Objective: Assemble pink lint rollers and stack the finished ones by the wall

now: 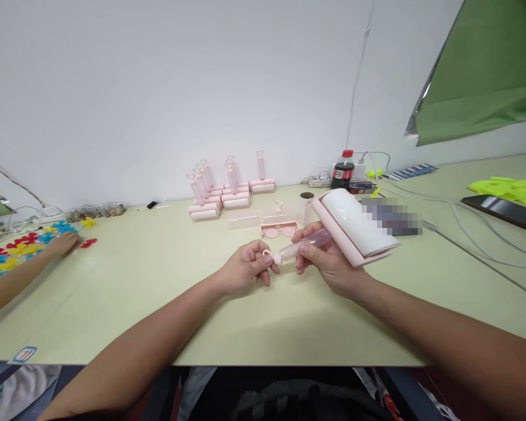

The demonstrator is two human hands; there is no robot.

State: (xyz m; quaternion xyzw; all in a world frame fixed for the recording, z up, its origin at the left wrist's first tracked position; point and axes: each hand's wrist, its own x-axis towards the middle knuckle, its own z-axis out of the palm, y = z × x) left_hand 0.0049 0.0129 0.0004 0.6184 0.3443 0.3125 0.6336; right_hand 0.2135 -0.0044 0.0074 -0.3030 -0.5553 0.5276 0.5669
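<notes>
My right hand [326, 257] is wrapped round the clear pink handle of a lint roller [355, 225], whose white roll and pink frame tilt up to the right. Between the fingers of my left hand [249, 264] is a pink heart-shaped end cap [272, 257], which meets the handle's open end; whether it is fully seated I cannot tell. Just beyond my hands lie a pink roller frame part [279, 230], clear plastic pieces [244, 222] and another small heart cap [279, 206]. A roll with a dark core opening [307, 197] stands beside them.
Several upright lint rollers [206, 210] stand by the wall. A cola bottle [343, 169], cables and a phone [508, 213] are on the right. At the far left, another person's hand [68, 241] touches colourful flower-shaped pieces [21, 248].
</notes>
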